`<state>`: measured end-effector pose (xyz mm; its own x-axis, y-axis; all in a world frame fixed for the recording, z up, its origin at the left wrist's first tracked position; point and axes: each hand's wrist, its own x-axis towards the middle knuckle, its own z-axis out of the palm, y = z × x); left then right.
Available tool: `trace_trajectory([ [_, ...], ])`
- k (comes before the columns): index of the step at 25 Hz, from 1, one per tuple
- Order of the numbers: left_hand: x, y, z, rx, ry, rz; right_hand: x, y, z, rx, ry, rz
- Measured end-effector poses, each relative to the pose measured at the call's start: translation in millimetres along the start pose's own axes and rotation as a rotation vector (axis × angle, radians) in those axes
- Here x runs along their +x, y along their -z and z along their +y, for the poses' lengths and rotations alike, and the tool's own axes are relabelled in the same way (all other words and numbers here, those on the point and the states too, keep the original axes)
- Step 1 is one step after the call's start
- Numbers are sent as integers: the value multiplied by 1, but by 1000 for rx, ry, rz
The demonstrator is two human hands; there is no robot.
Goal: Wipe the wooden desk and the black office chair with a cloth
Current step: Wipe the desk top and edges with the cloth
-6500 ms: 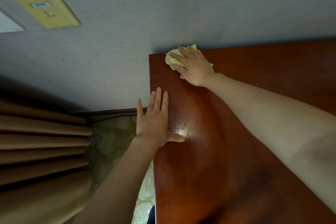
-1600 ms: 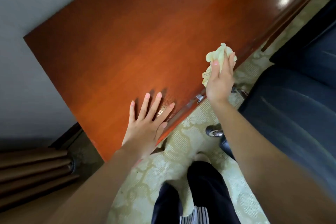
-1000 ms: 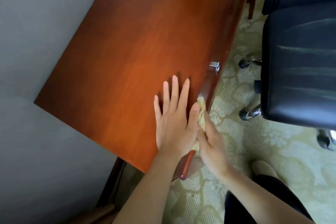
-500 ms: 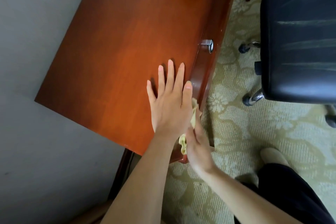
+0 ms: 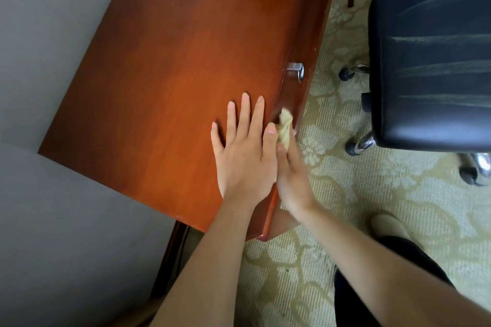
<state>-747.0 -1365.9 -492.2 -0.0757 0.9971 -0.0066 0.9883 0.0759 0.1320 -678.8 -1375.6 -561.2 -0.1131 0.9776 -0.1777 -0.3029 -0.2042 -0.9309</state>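
Note:
The reddish-brown wooden desk (image 5: 172,66) fills the upper left, seen from above. My left hand (image 5: 243,152) lies flat on its top near the front edge, fingers spread, holding nothing. My right hand (image 5: 292,175) presses a crumpled pale yellow cloth (image 5: 285,127) against the desk's front face, just below the edge and beside my left thumb. The black office chair (image 5: 430,61) stands to the right, apart from both hands, its seat showing faint pale streaks.
A silver drawer handle (image 5: 297,69) sticks out of the desk front above the cloth. Chair casters (image 5: 357,146) and chrome legs rest on the patterned green carpet (image 5: 372,207). Grey wall (image 5: 47,34) runs along the desk's left side. My dark trouser leg (image 5: 353,300) is at the bottom.
My right hand has slid the cloth up along the desk's front face, from near the corner towards the drawer handle. My left hand stays flat on the top.

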Motion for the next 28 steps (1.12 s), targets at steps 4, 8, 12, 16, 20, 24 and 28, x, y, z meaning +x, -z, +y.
trace_trajectory([
  [4, 1, 0, 0, -23, 9, -4, -84, -12, 39, 12, -62, -118],
  [8, 1, 0, 0, -46, 11, 14, -128, -10, 59, -58, -107, -194],
  [12, 0, -1, 0, -81, 18, 22, -92, -14, 45, 71, -184, -112],
  [16, 1, 1, 1, -90, 25, 22, -21, -7, 9, 44, -67, -20],
  [20, 2, 1, 1, -66, 21, 26, 36, 8, -27, -90, -81, 35],
  [24, 3, 2, 2, -72, 5, 40, 67, 15, -57, 70, -181, 11],
  [28, 4, 4, 1, -86, 15, 50, 46, 15, -46, -31, -148, 13],
])
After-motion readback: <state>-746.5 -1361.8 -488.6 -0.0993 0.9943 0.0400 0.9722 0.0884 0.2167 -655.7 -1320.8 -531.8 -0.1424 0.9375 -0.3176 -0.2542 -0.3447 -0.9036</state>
